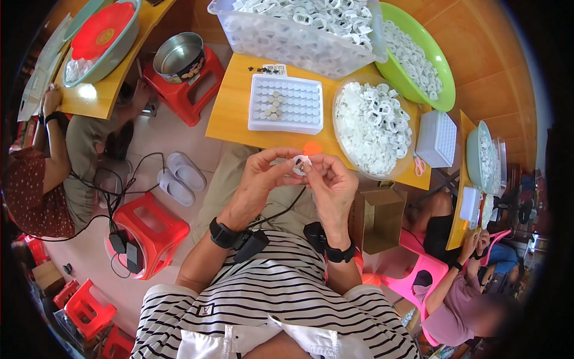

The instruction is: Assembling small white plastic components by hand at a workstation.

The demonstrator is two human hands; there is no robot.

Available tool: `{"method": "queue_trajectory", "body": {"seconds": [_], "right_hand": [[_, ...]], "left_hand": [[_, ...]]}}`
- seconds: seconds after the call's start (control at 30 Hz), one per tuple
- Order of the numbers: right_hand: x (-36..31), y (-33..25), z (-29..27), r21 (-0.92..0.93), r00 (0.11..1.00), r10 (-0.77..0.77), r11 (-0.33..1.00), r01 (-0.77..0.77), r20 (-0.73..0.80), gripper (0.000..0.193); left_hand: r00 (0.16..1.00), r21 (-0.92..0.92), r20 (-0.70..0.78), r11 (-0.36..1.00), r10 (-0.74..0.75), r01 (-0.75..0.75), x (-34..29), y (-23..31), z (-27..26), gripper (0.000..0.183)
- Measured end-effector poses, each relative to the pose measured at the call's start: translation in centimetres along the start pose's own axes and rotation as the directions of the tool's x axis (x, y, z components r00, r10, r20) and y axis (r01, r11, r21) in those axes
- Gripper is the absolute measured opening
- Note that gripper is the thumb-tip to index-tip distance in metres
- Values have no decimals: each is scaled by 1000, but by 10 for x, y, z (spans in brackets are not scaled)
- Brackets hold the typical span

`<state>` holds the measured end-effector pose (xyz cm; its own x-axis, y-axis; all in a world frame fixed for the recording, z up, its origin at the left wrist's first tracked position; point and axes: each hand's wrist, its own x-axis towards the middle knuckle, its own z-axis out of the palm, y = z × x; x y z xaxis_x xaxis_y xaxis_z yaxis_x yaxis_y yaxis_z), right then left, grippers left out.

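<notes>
In front of my chest, my left hand [267, 171] and my right hand [329, 178] meet over a small white ring-shaped plastic part [301, 164] with a dark middle. Both pinch it between thumb and fingers, just off the table's near edge. Beyond my hands, a white tray [257, 121] has rows of round pockets, with several grey button-like discs [274, 106] lying on it. To its right, a round clear tray [339, 143] is heaped with small white pieces and white rings. An orange round thing [312, 148] shows just behind my fingers.
A clear bin [287, 37] and a green basin [445, 99], both full of white rings, stand at the back. Pink-handled scissors [420, 166] lie near a stack of white trays [438, 139]. A red stool [146, 230] and cables are at left. Other people sit both sides.
</notes>
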<state>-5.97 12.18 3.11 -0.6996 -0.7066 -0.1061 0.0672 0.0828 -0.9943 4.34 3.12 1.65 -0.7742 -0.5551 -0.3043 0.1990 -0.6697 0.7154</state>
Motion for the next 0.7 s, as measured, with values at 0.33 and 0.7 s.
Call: {"method": "queue_trajectory", "body": {"seconds": [0.33,0.7], "right_hand": [[-6,8,14,-320,947,-311,892,318,75,21],[-13,6,25,-404,930,-346,838,366,124,23]], "left_hand": [[994,39,-100,998,52,-49,-1,-1,-9,15],[979,101,-185,993,80,-62,-1,-3,-11,11]]}}
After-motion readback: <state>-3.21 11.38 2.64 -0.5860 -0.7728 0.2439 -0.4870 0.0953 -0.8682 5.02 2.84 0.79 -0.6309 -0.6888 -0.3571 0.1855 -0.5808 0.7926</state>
